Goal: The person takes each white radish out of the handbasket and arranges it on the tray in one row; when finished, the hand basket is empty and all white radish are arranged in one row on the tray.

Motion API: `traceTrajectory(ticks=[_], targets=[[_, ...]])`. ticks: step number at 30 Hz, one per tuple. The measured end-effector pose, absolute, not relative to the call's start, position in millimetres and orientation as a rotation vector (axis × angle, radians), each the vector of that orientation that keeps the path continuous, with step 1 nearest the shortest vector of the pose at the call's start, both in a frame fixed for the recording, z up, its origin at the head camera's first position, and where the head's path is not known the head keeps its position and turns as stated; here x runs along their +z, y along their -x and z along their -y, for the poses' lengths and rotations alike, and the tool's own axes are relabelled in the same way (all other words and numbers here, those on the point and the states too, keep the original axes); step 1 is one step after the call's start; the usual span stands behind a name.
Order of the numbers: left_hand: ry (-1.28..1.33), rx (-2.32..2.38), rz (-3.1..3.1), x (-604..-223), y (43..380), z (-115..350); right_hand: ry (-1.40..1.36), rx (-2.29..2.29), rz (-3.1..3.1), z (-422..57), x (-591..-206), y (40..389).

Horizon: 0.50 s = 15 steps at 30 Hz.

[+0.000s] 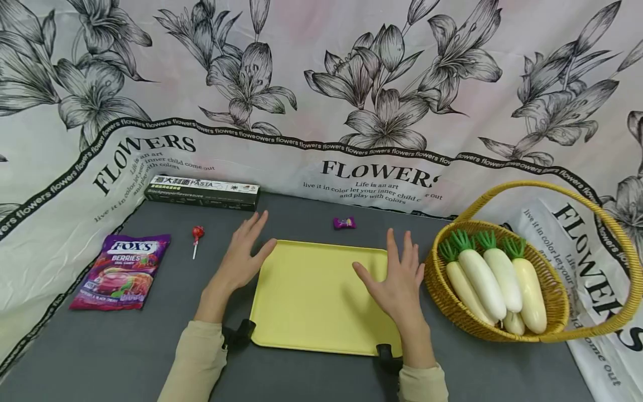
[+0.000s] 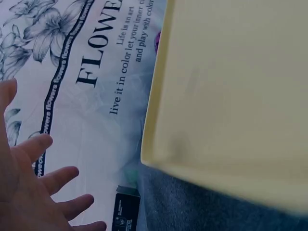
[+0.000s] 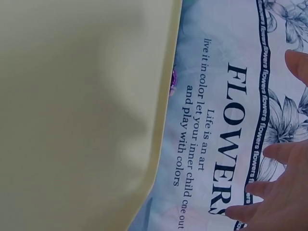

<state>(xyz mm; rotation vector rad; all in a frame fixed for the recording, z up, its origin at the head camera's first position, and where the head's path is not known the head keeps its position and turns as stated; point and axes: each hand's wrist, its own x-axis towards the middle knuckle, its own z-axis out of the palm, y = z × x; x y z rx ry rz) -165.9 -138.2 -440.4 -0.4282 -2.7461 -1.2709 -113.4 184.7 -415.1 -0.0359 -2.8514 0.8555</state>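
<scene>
A shallow yellow tray point(image 1: 321, 296) lies on the grey table between my two hands. My left hand point(image 1: 243, 258) hovers by the tray's upper left corner, fingers spread, holding nothing. Over the tray's right side is my right hand point(image 1: 397, 282), its fingers also spread and nothing in them. In the left wrist view the left hand point(image 2: 38, 185) shows its straight fingers beside the tray point(image 2: 231, 96). The right wrist view has the right hand point(image 3: 284, 187) at the edge, apart from the tray point(image 3: 72, 120).
To the right stands a yellow wicker basket point(image 1: 437, 296) with several white radishes point(image 1: 484, 285). A purple candy bag point(image 1: 123, 272) and a red lollipop point(image 1: 198, 233) lie at left. Behind are a black pasta box point(image 1: 201, 194) and a small purple wrapped candy point(image 1: 344, 223). Flower-printed cloth point(image 1: 281, 162) rises at the back.
</scene>
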Motion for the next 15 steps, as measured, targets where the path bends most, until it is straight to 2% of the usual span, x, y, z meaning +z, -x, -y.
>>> traceTrajectory(ticks=[15], targets=[[0.425,-1.444,2.72,-453.9,174.7,157.6,0.033,0.944,2.863,-192.3,-416.2,116.1]])
